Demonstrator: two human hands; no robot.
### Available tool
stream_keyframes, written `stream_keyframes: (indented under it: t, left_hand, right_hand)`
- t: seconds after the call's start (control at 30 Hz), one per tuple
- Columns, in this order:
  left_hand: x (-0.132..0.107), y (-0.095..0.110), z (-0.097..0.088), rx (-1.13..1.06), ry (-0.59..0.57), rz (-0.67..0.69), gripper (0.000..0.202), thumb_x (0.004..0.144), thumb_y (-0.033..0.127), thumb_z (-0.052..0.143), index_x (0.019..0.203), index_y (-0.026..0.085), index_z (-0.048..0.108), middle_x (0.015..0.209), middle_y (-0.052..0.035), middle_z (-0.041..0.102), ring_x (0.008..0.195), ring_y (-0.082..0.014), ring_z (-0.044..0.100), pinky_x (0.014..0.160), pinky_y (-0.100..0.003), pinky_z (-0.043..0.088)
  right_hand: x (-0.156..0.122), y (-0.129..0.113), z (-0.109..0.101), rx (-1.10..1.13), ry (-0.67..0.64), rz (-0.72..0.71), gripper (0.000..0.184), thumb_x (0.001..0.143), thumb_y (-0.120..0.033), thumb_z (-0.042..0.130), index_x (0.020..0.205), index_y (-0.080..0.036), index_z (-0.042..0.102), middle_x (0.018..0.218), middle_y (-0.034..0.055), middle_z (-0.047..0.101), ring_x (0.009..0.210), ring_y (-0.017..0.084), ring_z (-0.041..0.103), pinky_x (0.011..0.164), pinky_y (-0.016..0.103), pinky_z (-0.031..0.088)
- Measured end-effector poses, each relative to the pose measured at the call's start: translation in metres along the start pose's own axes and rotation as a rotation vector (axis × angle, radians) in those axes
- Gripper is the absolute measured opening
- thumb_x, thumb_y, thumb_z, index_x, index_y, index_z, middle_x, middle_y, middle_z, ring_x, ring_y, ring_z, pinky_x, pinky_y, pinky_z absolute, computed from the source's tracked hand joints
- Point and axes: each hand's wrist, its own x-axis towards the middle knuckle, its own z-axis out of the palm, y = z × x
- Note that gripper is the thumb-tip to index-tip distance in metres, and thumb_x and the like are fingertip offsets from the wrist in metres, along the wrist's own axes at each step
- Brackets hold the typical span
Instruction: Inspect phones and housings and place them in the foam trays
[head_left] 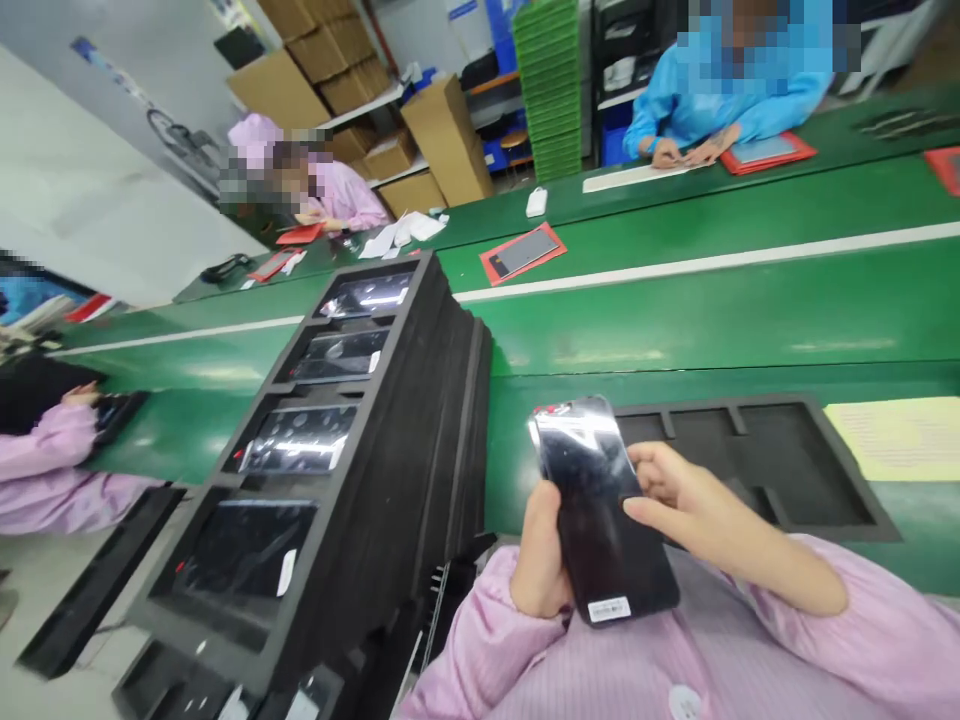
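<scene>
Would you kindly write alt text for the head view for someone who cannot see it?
A left hand holds a glossy black panel, the right hand touching its edge. Stacked dark foam trays at left show similar panels; two people are across the green bench.

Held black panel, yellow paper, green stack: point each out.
Black panel (602,518), head view: middle of its face.
Yellow paper (904,438), head view: middle of its surface.
Green stack (550,95), head view: its front side.

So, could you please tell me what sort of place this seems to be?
Probably an electronics factory line: a long green bench, stacked black trays of phone-like panels, and smocked people opposite.
</scene>
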Motion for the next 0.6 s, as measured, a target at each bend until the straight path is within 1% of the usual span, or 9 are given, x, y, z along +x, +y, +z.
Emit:
stream_keyframes:
  t: [0.07,0.13,0.17,0.23,0.3,0.33,0.4,0.47,0.6]
  left_hand:
    - [0.002,-0.005,-0.006,-0.003,0.024,-0.037,0.059,0.049,0.053,0.081,0.089,0.014,0.064,0.092,-0.0077,0.069,0.095,-0.0266,0.061,0.089,-0.037,0.045]
    - [0.004,-0.01,-0.014,0.011,0.107,-0.052,0.047,0.051,0.041,0.084,0.084,0.015,0.064,0.083,-0.0048,0.069,0.082,-0.0222,0.064,0.083,-0.036,0.048]
    - [0.005,-0.013,-0.019,0.024,0.153,-0.065,0.043,0.052,0.037,0.083,0.084,0.016,0.063,0.079,-0.0037,0.069,0.076,-0.0204,0.064,0.079,-0.035,0.049]
    - [0.007,-0.017,-0.026,0.033,0.21,-0.104,0.039,0.057,0.035,0.079,0.087,0.015,0.063,0.077,-0.0038,0.068,0.07,-0.0192,0.064,0.075,-0.035,0.049]
    - [0.007,-0.017,-0.031,0.028,0.211,-0.112,0.039,0.061,0.035,0.076,0.091,0.014,0.063,0.078,-0.0047,0.068,0.07,-0.0197,0.064,0.075,-0.035,0.049]
    - [0.006,-0.016,-0.032,0.028,0.19,-0.101,0.037,0.061,0.033,0.075,0.091,0.014,0.063,0.077,-0.0046,0.067,0.07,-0.0199,0.064,0.074,-0.035,0.049]
    - [0.004,-0.013,-0.03,0.045,0.118,-0.086,0.032,0.059,0.026,0.072,0.087,0.014,0.063,0.074,-0.0041,0.067,0.068,-0.0206,0.063,0.071,-0.035,0.049]
    - [0.001,-0.01,-0.023,0.073,0.048,-0.096,0.029,0.058,0.021,0.069,0.085,0.015,0.064,0.071,-0.0042,0.066,0.066,-0.0207,0.062,0.067,-0.034,0.049]
    - [0.0,-0.008,0.0,0.134,0.006,-0.129,0.029,0.059,0.02,0.066,0.087,0.015,0.062,0.067,-0.003,0.065,0.061,-0.0181,0.059,0.059,-0.03,0.047]
  right_hand:
    - [-0.006,0.009,0.002,0.168,-0.031,0.016,0.035,0.083,-0.045,0.051,0.105,-0.018,0.051,0.075,0.0027,0.064,0.068,0.017,0.063,0.06,0.03,0.052]
    - [-0.01,0.023,-0.007,0.285,0.057,0.052,0.04,0.081,-0.049,0.053,0.105,-0.018,0.052,0.081,0.0049,0.065,0.075,0.018,0.064,0.066,0.032,0.053]
    - [-0.013,0.033,-0.017,0.298,0.174,0.074,0.043,0.078,-0.052,0.055,0.105,-0.018,0.053,0.083,0.0057,0.066,0.077,0.019,0.064,0.067,0.033,0.053]
    - [-0.021,0.058,-0.045,0.204,0.527,0.116,0.05,0.073,-0.056,0.057,0.107,-0.019,0.053,0.086,0.0067,0.066,0.08,0.021,0.064,0.07,0.035,0.054]
    - [-0.03,0.087,-0.081,-0.035,0.892,0.174,0.053,0.071,-0.058,0.05,0.109,-0.02,0.053,0.089,0.0077,0.065,0.083,0.024,0.064,0.074,0.04,0.053]
    - [-0.035,0.101,-0.099,-0.097,0.982,0.198,0.053,0.07,-0.057,0.048,0.108,-0.02,0.053,0.091,0.0094,0.065,0.087,0.026,0.062,0.079,0.044,0.052]
    - [-0.044,0.126,-0.129,-0.185,1.079,0.251,0.049,0.067,-0.052,0.045,0.102,-0.019,0.055,0.092,0.0124,0.064,0.094,0.031,0.059,0.087,0.052,0.046]
    - [-0.051,0.145,-0.147,-0.268,1.106,0.309,0.039,0.062,-0.047,0.047,0.087,-0.02,0.058,0.084,0.014,0.063,0.093,0.036,0.058,0.088,0.058,0.041]
    - [-0.057,0.171,-0.145,-0.431,1.083,0.357,0.023,0.059,-0.044,0.051,0.065,-0.023,0.058,0.069,0.0124,0.059,0.085,0.039,0.055,0.083,0.063,0.038]
